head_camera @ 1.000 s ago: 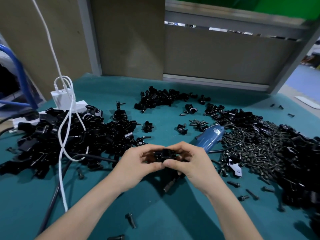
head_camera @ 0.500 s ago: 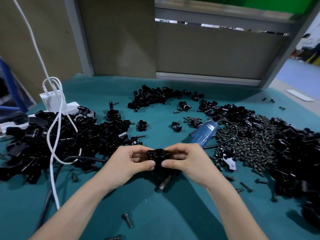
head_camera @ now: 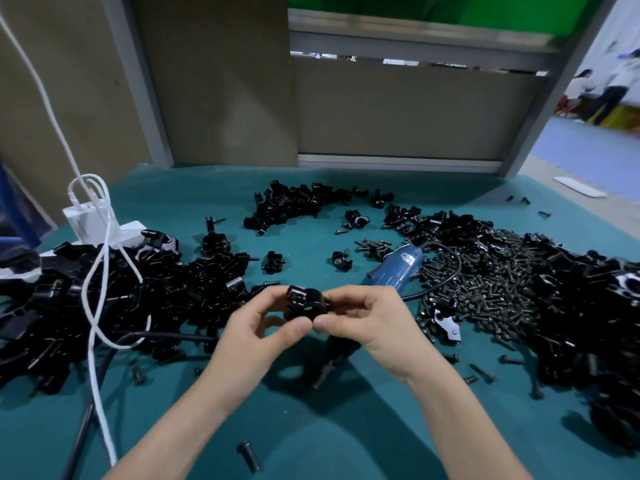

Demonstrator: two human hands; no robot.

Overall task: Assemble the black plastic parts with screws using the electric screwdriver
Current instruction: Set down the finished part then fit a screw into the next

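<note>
Teal is the surface [head_camera: 346, 431] under everything here. Toward its left edge stands a white charger block [head_camera: 86, 220]. A white cable [head_camera: 93, 306] loops from the block across a big heap of black plastic parts [head_camera: 52, 306]. A black cable [head_camera: 166, 337] runs out from under that heap toward the middle. Close to the near edge, a little left of centre, one loose screw [head_camera: 248, 455] lies by itself. Toward the far edge sits a smaller cluster of parts [head_camera: 294, 206].

In the middle, lifted clear of the surface, is the black plastic part [head_camera: 306, 303] I am working on, held between both hands. My left hand [head_camera: 249, 337] comes in from the left. Its fingers [head_camera: 294, 328] are curled round the part's left side, forefinger over the top and thumb beneath. My right hand [head_camera: 374, 327] meets it from the right, its fingers [head_camera: 346, 299] pinching the part's right side. The two thumb tips almost touch under the part. A small hole shows on the side facing me.

Just behind my right hand the electric screwdriver [head_camera: 398, 271] lies on its side, blue-bodied. Its black cord [head_camera: 453, 271] curls off to the right into a wide spread of screws [head_camera: 491, 292]. Beyond the screws, along the right edge, another heap of black parts [head_camera: 606, 323] is piled high.
</note>
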